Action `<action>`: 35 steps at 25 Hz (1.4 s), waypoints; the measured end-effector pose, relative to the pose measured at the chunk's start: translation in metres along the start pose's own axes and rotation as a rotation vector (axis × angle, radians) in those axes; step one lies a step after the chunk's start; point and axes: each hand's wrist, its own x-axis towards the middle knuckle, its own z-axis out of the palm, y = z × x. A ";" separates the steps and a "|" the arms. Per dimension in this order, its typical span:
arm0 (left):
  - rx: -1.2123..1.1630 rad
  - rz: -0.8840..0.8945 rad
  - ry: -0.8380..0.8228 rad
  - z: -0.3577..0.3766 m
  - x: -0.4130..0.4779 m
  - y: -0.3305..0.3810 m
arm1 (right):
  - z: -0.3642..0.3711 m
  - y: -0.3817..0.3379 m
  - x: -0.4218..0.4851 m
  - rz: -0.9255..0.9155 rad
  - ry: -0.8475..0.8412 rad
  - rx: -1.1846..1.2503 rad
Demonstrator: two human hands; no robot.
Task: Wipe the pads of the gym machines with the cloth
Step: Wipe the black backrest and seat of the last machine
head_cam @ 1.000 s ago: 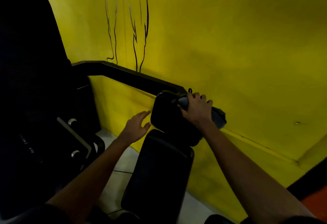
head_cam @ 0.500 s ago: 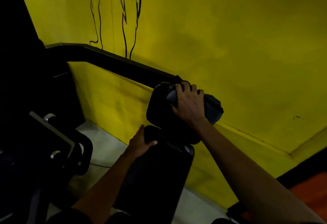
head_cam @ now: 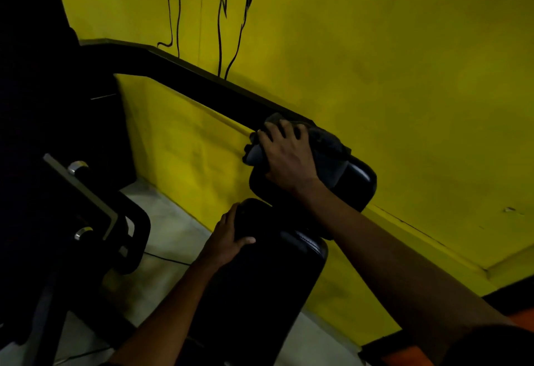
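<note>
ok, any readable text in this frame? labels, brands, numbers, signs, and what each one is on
None readable.
The yellow wall carries only a black line drawing, no letters.
The upper pad, lower pad, cloth and machine frame show no label or brand, though the dim light could hide small markings.

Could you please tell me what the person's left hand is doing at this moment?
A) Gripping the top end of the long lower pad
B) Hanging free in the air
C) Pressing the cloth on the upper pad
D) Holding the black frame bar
A: the left hand grips the top end of the lower pad, thumb on its face, while the right hand holds the cloth on the upper pad.
</note>
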 end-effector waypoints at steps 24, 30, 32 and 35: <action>-0.184 -0.233 -0.075 -0.002 -0.012 -0.006 | 0.042 -0.012 -0.056 -0.426 -0.122 -0.055; -0.133 -0.253 -0.071 -0.006 -0.009 -0.008 | 0.040 0.007 -0.080 -0.246 0.008 0.028; -0.102 -0.183 0.002 -0.006 -0.009 0.010 | 0.040 0.023 -0.100 -0.198 0.027 -0.007; -0.067 -0.116 0.035 -0.003 -0.004 0.036 | 0.043 0.018 -0.106 -0.198 0.035 -0.049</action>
